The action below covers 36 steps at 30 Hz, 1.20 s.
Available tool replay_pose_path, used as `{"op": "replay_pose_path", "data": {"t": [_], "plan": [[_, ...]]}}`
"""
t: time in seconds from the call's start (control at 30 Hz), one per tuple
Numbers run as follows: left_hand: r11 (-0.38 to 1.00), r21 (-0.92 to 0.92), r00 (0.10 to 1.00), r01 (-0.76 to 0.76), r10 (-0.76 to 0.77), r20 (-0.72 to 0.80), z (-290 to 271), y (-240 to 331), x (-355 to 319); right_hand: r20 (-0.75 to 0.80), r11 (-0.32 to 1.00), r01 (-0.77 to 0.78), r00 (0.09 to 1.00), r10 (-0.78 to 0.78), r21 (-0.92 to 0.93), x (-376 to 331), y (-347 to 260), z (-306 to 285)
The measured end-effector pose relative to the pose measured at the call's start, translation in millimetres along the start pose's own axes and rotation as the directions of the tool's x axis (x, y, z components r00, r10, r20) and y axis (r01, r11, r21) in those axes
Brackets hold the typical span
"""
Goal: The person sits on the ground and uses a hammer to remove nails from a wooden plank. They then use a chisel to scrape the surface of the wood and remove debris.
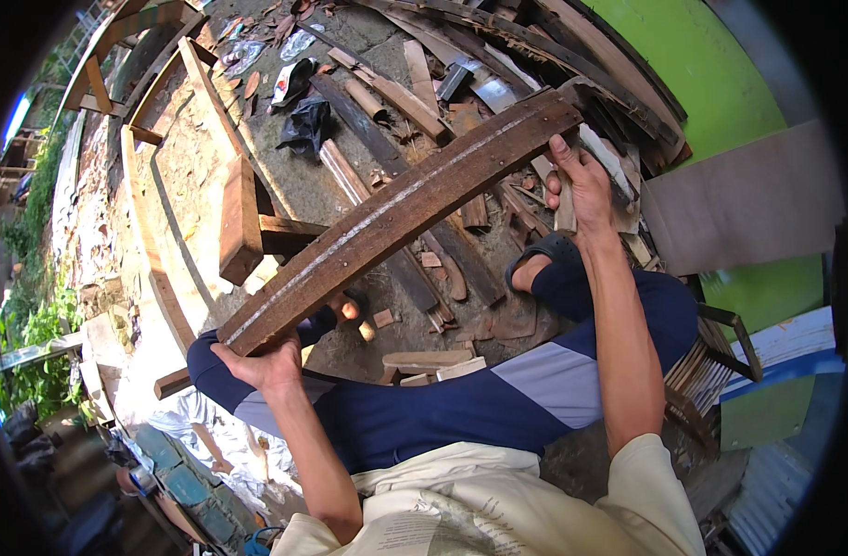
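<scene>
Wood type: dark, weathered, curved plank (396, 218) with a pale stripe along its face; looks stiff and dense, so I'd guess fairly heavy for its length — not fragile, but the rough grain probably means splinters rather than slip
Left hand (262, 363): nearest to the camera, down at the plank's lower end; fingers curled under and around the end, thumb on the edge, so it's closed on the wood
Lap: person is seated, dark blue trousers with a grey panel (498, 394); plank sits above the knees, running diagonally from lower left up to upper right
Right hand (582, 181): arm stretched out, fingers wrapped over the far upper end of the plank, also clamped on it
Grip idea: one hand at each end seems right to me — a long piece like this would swing if held only in the middle
Foot: dark sandal (540, 255) just under the right hand
Further out: chunky wooden block (240, 222) on the ground beside the plank's middle; black plastic bag (305, 125) beyond it; offcuts and scrap boards (415, 97) scattered up top; green wall (721, 83) on the right
</scene>
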<state>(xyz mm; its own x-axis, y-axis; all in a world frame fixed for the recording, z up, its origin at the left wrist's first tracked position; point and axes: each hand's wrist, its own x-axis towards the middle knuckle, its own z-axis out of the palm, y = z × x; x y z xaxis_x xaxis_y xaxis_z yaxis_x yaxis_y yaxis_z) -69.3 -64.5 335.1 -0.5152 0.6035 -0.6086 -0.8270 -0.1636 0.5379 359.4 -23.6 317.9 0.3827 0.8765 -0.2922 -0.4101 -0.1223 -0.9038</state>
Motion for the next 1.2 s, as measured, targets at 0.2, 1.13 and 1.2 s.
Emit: {"op": "replay_pose_path", "data": {"t": [0.2,1.13,1.2], "plan": [[0.968,-0.075,0.97,0.24,-0.241,-0.015,-56,-72,34,-0.027,0.991,0.045,0.999,-0.041,0.129,3,-10,24],[0.507,0.456,0.323,-0.731,-0.331,0.887,93,-117,-56,0.537,0.961,0.046,0.836,0.113,-0.273,-32,-17,78],[0.528,0.438,0.317,-0.728,-0.308,0.897,87,-117,-59,0.573,0.958,-0.006,0.8,0.177,-0.288,-32,-18,74]]}}
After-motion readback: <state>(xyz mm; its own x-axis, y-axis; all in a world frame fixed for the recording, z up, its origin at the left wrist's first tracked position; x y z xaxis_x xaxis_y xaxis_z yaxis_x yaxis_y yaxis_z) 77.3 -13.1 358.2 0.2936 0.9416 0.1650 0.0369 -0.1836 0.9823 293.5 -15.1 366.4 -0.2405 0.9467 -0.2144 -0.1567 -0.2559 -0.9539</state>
